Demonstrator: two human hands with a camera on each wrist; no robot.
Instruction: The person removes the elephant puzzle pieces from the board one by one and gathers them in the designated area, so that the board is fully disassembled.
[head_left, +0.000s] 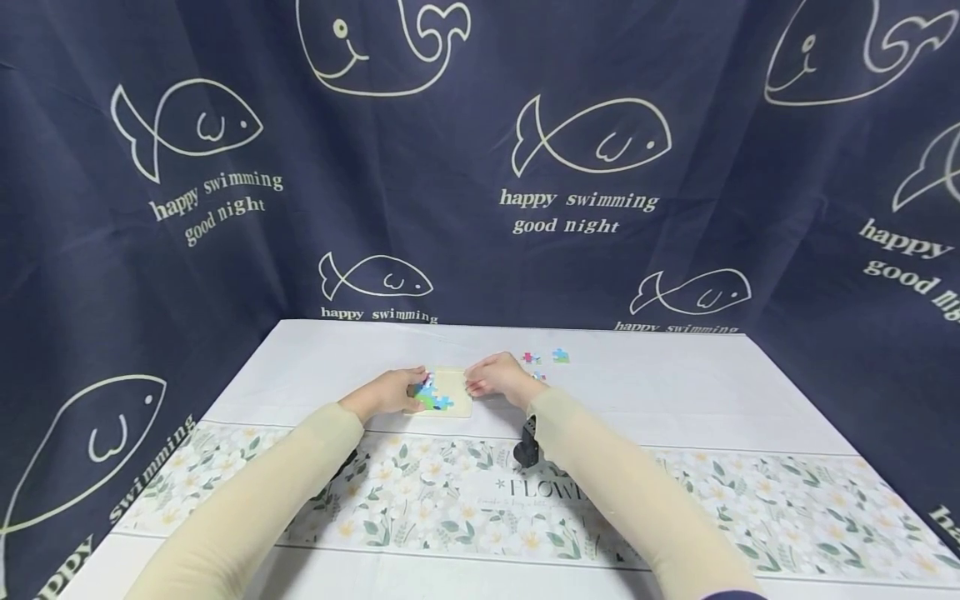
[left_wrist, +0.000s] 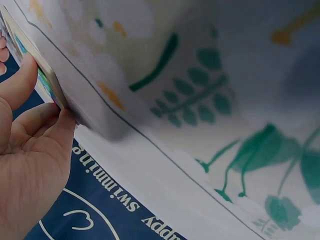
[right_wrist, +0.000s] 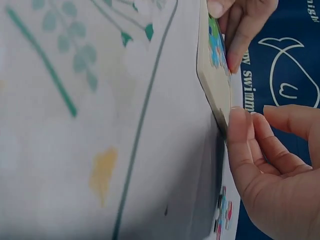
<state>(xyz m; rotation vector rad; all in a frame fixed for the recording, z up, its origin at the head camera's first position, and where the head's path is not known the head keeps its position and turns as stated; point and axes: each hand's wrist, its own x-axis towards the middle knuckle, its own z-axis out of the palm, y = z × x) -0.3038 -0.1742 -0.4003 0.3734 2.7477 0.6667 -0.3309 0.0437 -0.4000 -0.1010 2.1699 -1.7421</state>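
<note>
Navy curtain point(head_left: 468, 237): hangs beyond both hands, patterned with pale outlined fish, whales and the words "happy swimming good night".
Table point(head_left: 667, 383): covered in white, under and around the hands.
Floral band point(head_left: 420, 508): printed across the table on the near side of the hands, with white blossoms and green leaves.
Cream sleeves point(head_left: 255, 500): reach in from the near edge, one leading to each hand.
Left hand point(head_left: 390, 392): clamped on the board's left side, thumb toward the near edge, fingers toward the far one.
Right hand point(head_left: 504, 375): fingers bent, tips at the board's right edge; whether they pinch it cannot be told.
Puzzle board point(head_left: 457, 392): between the two hands on the table; pale, wood-coloured, thin, with straight sides, its right part bare.
Joined pieces point(head_left: 431, 400): on the board beside the left hand; glossy blue, green toward the near side, touches of white and pinkish red, with a knobbly, unfinished right border.
Loose pieces point(head_left: 560, 356): three, beyond the right hand; one blue and green, one reddish pink and blue, one partly hidden behind the hand.
</note>
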